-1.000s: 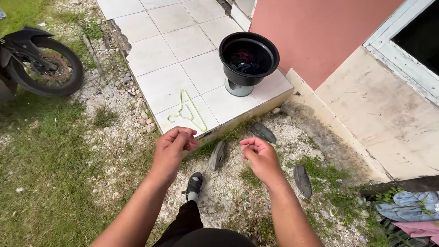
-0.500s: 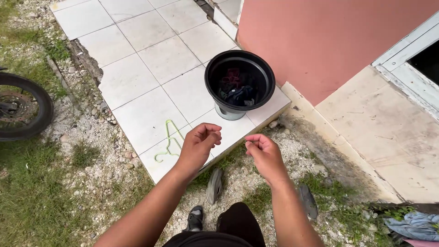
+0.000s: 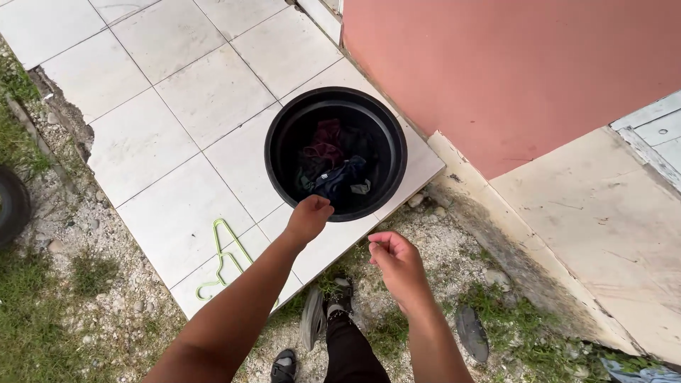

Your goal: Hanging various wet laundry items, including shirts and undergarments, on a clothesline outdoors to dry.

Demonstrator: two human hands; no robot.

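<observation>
A round black tub (image 3: 280, 124) stands on the white tiled slab (image 3: 177, 135) with dark wet clothes (image 3: 333, 167) heaped inside. My left hand (image 3: 309, 216) reaches out over the tub's near rim, fingers curled and holding nothing that I can see. My right hand (image 3: 394, 259) hovers lower to the right above the gravel, fingers loosely bent and empty. A pale green clothes hanger (image 3: 225, 255) lies flat on the tiles left of my left forearm.
A pink wall (image 3: 496, 64) rises right behind the tub, with a cream concrete apron (image 3: 603, 227) below it. Dark sandals (image 3: 471, 332) lie on the gravel by my feet. A motorbike tyre (image 3: 10, 206) pokes in at the left edge beside grass.
I have stepped closer, so the tub now sits below me. My left hand has stretched forward to the tub's rim; my right hand stays back and low.
</observation>
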